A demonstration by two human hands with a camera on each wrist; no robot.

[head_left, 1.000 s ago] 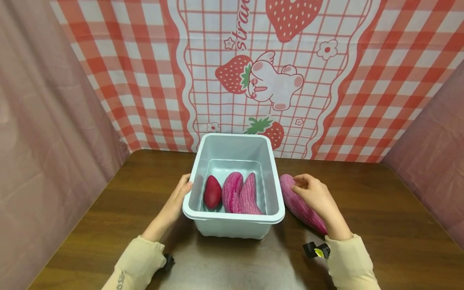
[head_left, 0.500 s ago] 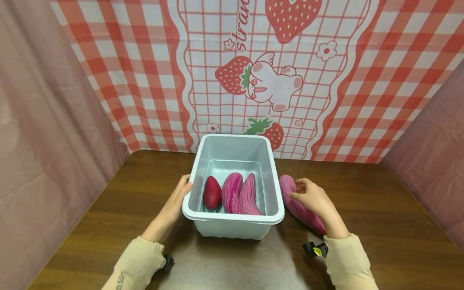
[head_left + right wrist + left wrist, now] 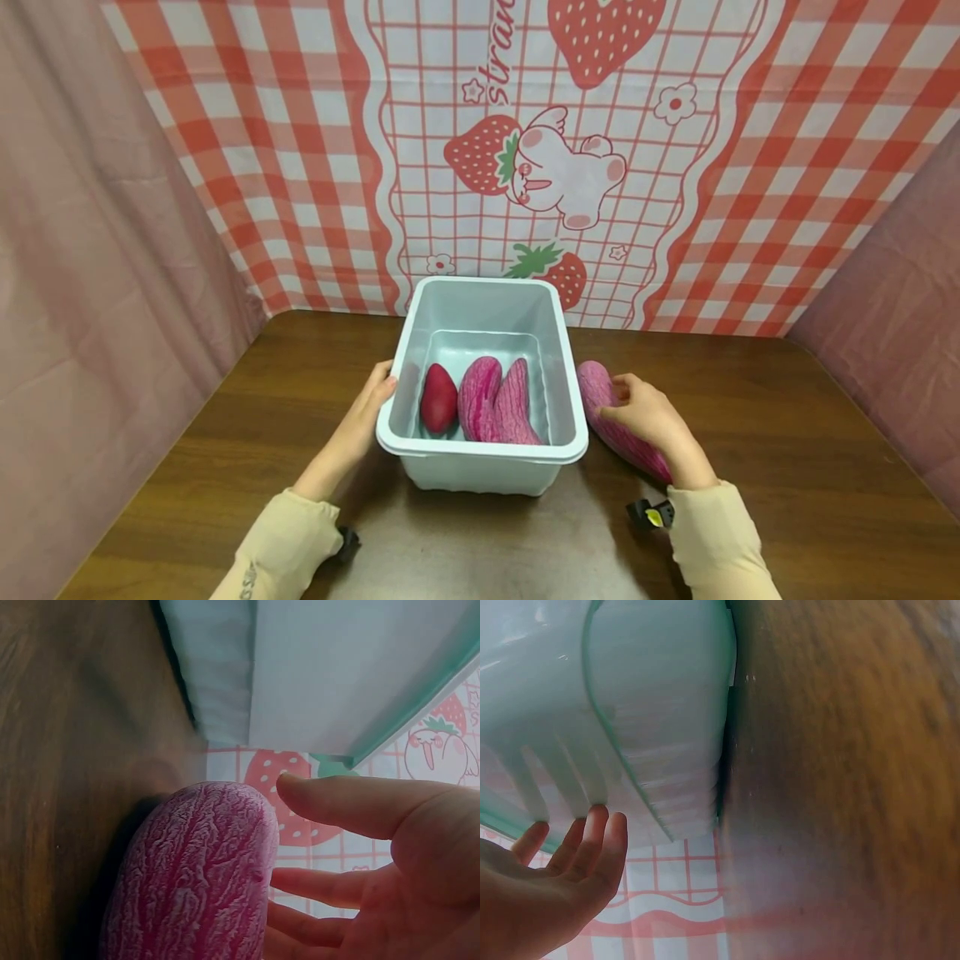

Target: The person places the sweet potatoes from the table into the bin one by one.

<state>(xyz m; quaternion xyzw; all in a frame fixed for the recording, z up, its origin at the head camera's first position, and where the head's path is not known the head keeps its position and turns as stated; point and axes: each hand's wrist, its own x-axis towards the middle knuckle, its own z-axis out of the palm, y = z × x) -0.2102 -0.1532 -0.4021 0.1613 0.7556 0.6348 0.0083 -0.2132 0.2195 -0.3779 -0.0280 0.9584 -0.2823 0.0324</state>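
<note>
A pale blue-grey plastic bin stands mid-table. Inside lie a dark red tapered vegetable and two streaked purple-pink ones, a curved vegetable and a slimmer vegetable. My left hand rests on the bin's left side, its extended fingertips touching the outer wall. On the table right of the bin lies a long, purple-pink veined vegetable, like a sweet potato. My right hand hovers over it with thumb and fingers spread. In the right wrist view the thumb stands clear; fingertip contact is unclear.
The wooden table reaches out on both sides of the bin. Behind it hangs a red-and-white checked cloth with strawberry prints. Pink curtains close off the sides.
My right hand has slid slightly nearer to me along the long vegetable, which stays on the table in nearly the same place. The left hand and the bin keep their positions.
</note>
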